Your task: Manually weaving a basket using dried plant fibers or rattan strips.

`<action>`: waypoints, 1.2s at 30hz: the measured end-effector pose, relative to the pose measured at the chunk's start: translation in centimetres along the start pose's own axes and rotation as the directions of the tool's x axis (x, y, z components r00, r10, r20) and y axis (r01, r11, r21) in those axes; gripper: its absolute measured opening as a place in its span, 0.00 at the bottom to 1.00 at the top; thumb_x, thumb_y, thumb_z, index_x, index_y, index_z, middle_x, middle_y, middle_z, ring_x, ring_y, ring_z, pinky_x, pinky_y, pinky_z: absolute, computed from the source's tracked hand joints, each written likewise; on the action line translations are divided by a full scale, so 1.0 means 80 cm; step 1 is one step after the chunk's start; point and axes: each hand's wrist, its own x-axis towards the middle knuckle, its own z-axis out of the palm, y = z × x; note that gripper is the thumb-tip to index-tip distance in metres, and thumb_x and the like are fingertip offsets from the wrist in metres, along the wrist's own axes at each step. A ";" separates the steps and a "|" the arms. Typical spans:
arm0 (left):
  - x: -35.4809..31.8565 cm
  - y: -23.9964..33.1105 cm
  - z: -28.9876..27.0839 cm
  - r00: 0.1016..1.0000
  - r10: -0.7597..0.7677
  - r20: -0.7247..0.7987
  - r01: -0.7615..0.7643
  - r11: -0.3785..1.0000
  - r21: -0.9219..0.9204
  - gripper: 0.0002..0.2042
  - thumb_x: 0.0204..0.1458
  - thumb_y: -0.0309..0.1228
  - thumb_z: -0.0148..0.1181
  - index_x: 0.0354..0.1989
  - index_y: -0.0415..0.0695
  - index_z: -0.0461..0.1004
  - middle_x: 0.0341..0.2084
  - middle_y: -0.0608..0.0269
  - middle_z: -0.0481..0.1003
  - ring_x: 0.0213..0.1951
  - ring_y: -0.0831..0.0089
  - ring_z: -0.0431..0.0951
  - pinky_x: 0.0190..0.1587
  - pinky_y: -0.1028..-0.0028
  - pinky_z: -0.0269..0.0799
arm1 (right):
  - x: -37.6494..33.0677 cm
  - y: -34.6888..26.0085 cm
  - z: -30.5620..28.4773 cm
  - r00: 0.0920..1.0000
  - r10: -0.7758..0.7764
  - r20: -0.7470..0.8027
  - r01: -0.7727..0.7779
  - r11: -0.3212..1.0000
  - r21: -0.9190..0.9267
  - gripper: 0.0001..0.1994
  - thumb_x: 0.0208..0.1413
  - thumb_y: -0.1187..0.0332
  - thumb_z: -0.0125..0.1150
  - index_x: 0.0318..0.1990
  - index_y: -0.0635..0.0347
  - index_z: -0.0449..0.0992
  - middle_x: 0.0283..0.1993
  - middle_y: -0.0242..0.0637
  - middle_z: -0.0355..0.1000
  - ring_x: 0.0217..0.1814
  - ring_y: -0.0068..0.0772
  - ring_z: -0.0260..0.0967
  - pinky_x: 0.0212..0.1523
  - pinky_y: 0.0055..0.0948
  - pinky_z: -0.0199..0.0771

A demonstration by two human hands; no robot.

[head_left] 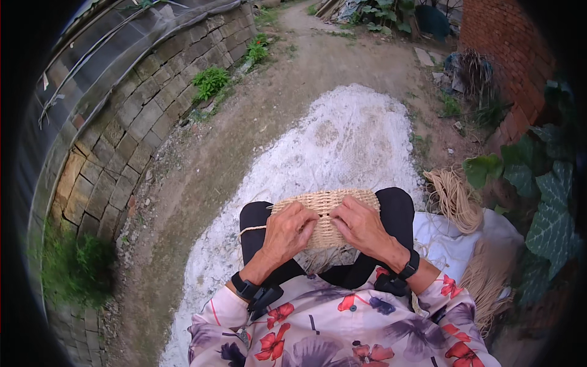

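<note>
A woven straw piece [333,200], beige with tight rows, rests across my lap between my black-trousered knees. My left hand [288,229] lies over its left part, fingers bent and closed on the weave near the middle. From the other side my right hand [362,225] meets it, thumb and fingers pinched on the weave. A small dark gap shows between the two sets of fingertips. Any strand pinched there is too small to make out. A loose end of straw cord [252,229] sticks out to the left across my left knee.
Coils of straw cord [454,199] and a longer bundle of strands [486,284] lie at my right, by a white sack [441,235]. White-coated ground [342,137] stretches ahead. A block wall [131,116] runs along the left; leafy vines [553,208] and a brick wall [504,58] stand right.
</note>
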 end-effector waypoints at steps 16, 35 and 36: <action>0.026 0.013 -0.007 0.978 -0.034 0.207 0.045 0.998 -0.048 0.09 0.44 0.24 0.62 0.35 0.46 0.79 0.28 0.60 0.74 0.31 0.59 0.78 0.33 0.63 0.73 | -0.005 0.018 0.012 0.996 -0.027 -0.080 0.037 0.991 0.131 0.08 0.43 0.77 0.63 0.31 0.59 0.70 0.29 0.39 0.66 0.29 0.43 0.70 0.27 0.38 0.69; 0.113 -0.023 -0.012 0.511 -0.093 0.855 0.471 0.862 -0.187 0.07 0.56 0.30 0.60 0.33 0.39 0.80 0.20 0.67 0.77 0.25 0.79 0.74 0.33 0.73 0.70 | -0.017 0.024 0.025 0.953 -0.189 -0.239 0.208 0.976 0.060 0.11 0.41 0.78 0.65 0.31 0.59 0.70 0.27 0.38 0.63 0.28 0.41 0.67 0.27 0.37 0.67; 0.114 -0.025 -0.012 0.476 -0.105 0.873 0.455 0.879 -0.142 0.08 0.56 0.30 0.60 0.33 0.38 0.80 0.21 0.68 0.77 0.25 0.80 0.74 0.33 0.74 0.71 | -0.017 0.024 0.025 0.953 -0.182 -0.243 0.203 0.977 0.063 0.11 0.41 0.78 0.66 0.32 0.59 0.70 0.28 0.38 0.63 0.28 0.41 0.67 0.27 0.37 0.67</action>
